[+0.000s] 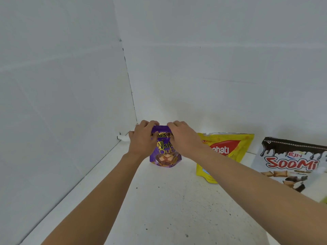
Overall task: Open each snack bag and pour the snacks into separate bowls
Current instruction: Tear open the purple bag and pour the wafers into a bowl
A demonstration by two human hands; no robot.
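Across the white counter [168, 209], left hand [141, 139] and right hand [183, 138], close together, both pinch the upright purple bag [165, 157] by its top edge.

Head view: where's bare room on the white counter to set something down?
The widest bare patch of counter lies between the two forearms, in front of the purple bag that the left hand and right hand grip. A narrower strip runs along the left wall. The right is crowded: yellow bag and Soomi bag stand close together.
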